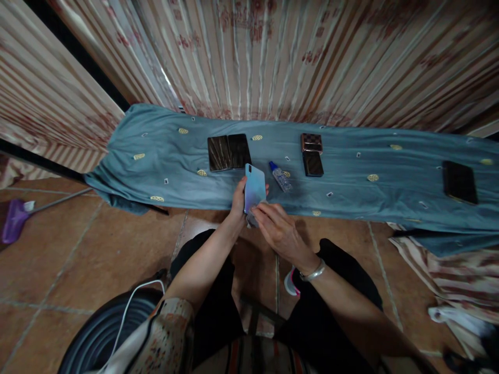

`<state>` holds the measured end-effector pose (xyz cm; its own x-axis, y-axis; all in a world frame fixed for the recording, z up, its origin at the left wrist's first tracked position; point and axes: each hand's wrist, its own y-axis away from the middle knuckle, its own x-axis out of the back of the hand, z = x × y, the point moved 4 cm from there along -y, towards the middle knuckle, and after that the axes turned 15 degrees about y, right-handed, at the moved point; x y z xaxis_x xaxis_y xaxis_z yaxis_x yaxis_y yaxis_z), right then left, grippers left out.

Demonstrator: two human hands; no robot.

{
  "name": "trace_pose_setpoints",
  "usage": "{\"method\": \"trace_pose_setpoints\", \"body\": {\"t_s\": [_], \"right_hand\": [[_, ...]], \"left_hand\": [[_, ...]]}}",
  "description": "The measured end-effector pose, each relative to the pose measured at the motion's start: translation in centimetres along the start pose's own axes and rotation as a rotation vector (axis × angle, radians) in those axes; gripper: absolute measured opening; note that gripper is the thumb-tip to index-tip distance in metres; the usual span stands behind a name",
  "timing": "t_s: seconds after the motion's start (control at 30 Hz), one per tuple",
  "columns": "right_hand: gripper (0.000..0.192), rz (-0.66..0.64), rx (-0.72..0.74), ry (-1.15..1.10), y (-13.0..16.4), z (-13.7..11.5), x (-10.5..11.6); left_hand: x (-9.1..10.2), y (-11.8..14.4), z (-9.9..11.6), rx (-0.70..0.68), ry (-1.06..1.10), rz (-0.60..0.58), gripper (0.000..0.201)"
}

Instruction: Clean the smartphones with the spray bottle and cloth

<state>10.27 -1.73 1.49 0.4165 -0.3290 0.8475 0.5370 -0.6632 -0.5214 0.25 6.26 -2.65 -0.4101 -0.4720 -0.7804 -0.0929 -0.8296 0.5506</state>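
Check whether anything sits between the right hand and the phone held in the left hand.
Nothing visible stands in the way. The left hand holds the pale blue glossy phone upright, and the right hand already touches its lower end, pressing a small grey cloth there. The small clear plastic bottle lies apart on the blue-green cloth.

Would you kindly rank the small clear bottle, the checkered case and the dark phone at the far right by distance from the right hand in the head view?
1. Small clear bottle, just above the right hand.
2. Checkered case, farther back on the cloth, slightly right.
3. Dark phone, far right end of the cloth.
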Motion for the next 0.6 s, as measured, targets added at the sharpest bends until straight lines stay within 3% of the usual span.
{"method": "trace_pose_setpoints", "body": {"t_s": [0.37, 0.6], "right_hand": [[0.042, 0.004, -0.008, -0.067, -0.9, -0.9, -0.4], [0.040, 0.062, -0.009, -0.093, -0.6, -0.6, -0.2]], "left_hand": [[1.0, -0.1, -1.5, 0.171, -0.034, 0.052, 0.057], [0.2, -0.1, -0.7, 0.036, -0.050, 0.054, 0.062]]}}
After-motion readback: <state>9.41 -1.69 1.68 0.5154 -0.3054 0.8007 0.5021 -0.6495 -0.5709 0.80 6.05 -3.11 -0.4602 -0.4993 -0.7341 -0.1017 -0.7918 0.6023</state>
